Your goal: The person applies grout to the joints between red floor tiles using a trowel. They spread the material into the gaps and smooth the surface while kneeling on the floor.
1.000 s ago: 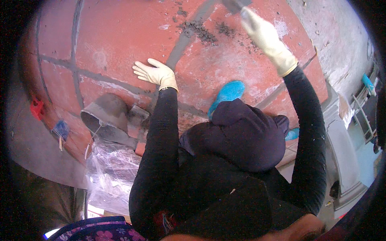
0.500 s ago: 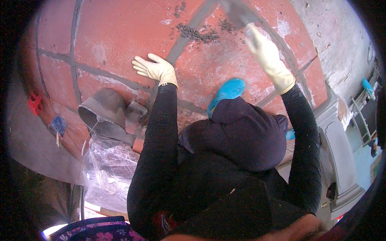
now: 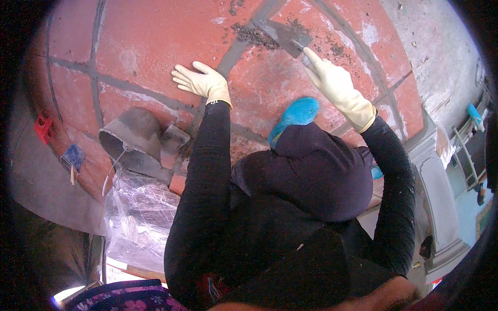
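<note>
In a pale rubber glove, my right hand (image 3: pixel 334 80) grips a trowel (image 3: pixel 284 37) whose grey, flat blade points up and to the left. The blade's tip is at a small heap of dark crumbly mortar (image 3: pixel 254 36) by a grey joint between red floor tiles (image 3: pixel 161 44). My left hand (image 3: pixel 205 83), gloved the same way, rests on the tiles with its fingers stretched out and holds nothing. The trowel's handle is mostly hidden inside my right glove.
A mortar-smeared bucket (image 3: pixel 137 132) lies tipped at the left, beside a small grey block (image 3: pixel 175 139). Nearer are plastic-wrapped goods (image 3: pixel 137 217). Farther left lie a blue-headed tool (image 3: pixel 72 158) and a red plastic object (image 3: pixel 43 128). A grey moulded base (image 3: pixel 438 202) stands at the right.
The trowel, blurred at the upper edge before, has come down and left toward the mortar heap. My right hand has moved slightly lower; my left hand stays nearly in place.
</note>
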The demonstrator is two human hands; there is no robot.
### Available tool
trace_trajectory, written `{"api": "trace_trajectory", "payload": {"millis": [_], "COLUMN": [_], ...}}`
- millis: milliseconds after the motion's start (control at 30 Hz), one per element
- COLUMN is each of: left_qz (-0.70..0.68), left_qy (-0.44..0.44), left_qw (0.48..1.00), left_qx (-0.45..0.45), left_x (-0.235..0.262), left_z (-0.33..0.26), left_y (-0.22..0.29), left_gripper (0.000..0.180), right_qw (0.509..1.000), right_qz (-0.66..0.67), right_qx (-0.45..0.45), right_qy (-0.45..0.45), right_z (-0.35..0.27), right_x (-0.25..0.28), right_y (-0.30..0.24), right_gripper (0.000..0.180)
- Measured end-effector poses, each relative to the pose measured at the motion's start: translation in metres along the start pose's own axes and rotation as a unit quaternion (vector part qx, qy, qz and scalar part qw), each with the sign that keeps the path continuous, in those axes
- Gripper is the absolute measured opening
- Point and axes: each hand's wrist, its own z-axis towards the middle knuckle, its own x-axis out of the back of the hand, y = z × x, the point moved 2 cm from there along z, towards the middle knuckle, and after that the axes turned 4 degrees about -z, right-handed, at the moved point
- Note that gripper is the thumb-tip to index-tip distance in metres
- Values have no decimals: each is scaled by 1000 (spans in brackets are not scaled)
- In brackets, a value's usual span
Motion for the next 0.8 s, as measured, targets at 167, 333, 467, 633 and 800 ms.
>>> {"api": "trace_trajectory", "payload": {"millis": [167, 333, 467, 633, 800], "left_qz": [-8, -17, -18, -25, -28], "left_qy": [1, 3, -4, -7, -10], "left_qw": [1000, 1000, 1000, 1000, 1000], "left_qx": [5, -2, 1, 3, 2], "left_x": [0, 1, 2, 3, 5], "left_z": [0, 0, 0, 0, 0], "left_y": [0, 1, 2, 3, 4], "left_gripper": [62, 62, 62, 63, 63], "right_qw": [939, 988, 989, 955, 965], "right_qz": [109, 56, 78, 145, 112], "right_qx": [-26, -5, -5, -74, -57], "right_qy": [326, 142, 127, 248, 232], "right_z": [14, 2, -16, 2, 15], "right_x": [25, -1, 3, 43, 45], "right_y": [13, -4, -9, 18, 19], "right_gripper": [48, 53, 53, 52, 51]}}
